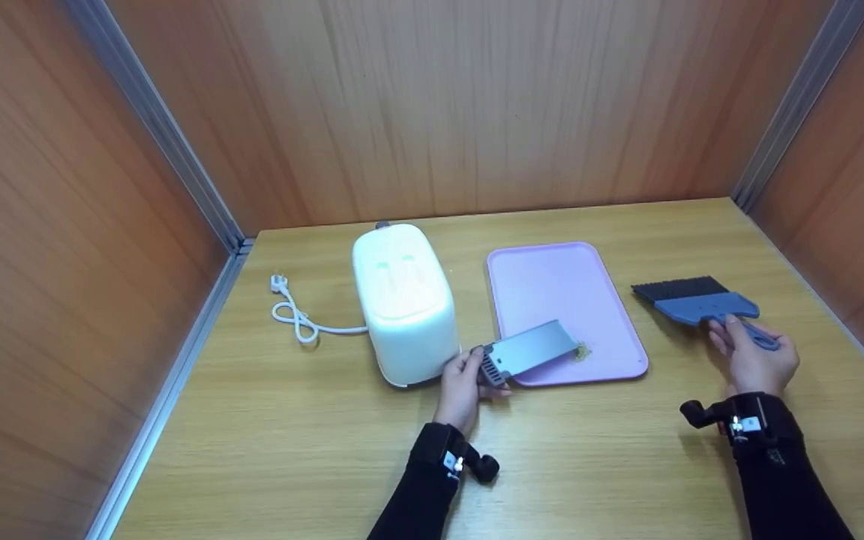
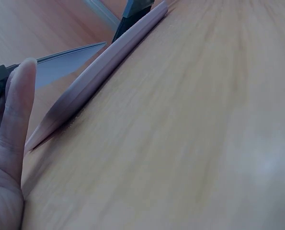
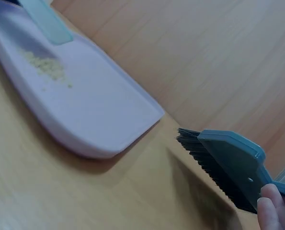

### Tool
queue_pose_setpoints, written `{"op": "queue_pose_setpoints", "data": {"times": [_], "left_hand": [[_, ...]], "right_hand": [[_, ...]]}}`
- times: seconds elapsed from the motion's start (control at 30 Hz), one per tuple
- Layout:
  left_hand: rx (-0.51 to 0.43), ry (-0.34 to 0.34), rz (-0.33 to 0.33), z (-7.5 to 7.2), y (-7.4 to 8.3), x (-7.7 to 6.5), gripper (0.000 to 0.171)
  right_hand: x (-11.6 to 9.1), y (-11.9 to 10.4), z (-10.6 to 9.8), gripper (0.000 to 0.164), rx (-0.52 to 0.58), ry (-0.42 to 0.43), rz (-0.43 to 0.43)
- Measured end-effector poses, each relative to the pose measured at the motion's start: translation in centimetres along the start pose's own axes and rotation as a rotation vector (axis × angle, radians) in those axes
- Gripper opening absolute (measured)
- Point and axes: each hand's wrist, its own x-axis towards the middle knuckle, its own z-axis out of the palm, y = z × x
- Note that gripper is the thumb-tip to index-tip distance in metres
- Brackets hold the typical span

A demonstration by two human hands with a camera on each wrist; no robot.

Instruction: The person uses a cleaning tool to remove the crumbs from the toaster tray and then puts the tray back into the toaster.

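My left hand (image 1: 460, 390) pinches the dark slotted end of a flat grey crumb tray (image 1: 535, 349). The tray's plain metal-looking plate slants over the near left part of a lilac serving tray (image 1: 574, 300). A small pile of yellowish crumbs (image 3: 46, 66) lies on the lilac surface by the plate's free end. Off to the right, my right hand (image 1: 758, 360) grips a blue hand brush (image 1: 706, 306) by its handle. Its dark bristles (image 3: 211, 167) point left, held above the table with a shadow below, apart from the serving tray.
A white toaster (image 1: 409, 322) stands left of the serving tray, close beside my left hand. Its white cord with a plug (image 1: 280, 285) lies looped on the table (image 1: 289, 450) farther left. Wood-grained panels (image 1: 439, 112) enclose the back and both sides.
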Motion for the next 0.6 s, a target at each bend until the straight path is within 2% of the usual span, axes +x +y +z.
{"op": "queue_pose_setpoints", "data": {"times": [0.17, 0.43, 0.6], "left_hand": [[-0.006, -0.001, 0.016, 0.0, -0.1, 0.0, 0.036], [-0.009, -0.001, 0.016, 0.1, -0.1, 0.0, 0.035], [-0.004, 0.005, 0.009, 0.1, -0.2, 0.1, 0.036]], "right_hand": [[0.4, 0.7, -0.5, 0.052, -0.022, 0.024, 0.032], [0.0, 1.1, -0.8, 0.048, -0.050, 0.023, -0.004], [0.0, 1.1, -1.2, 0.050, -0.123, 0.013, -0.020]]}}
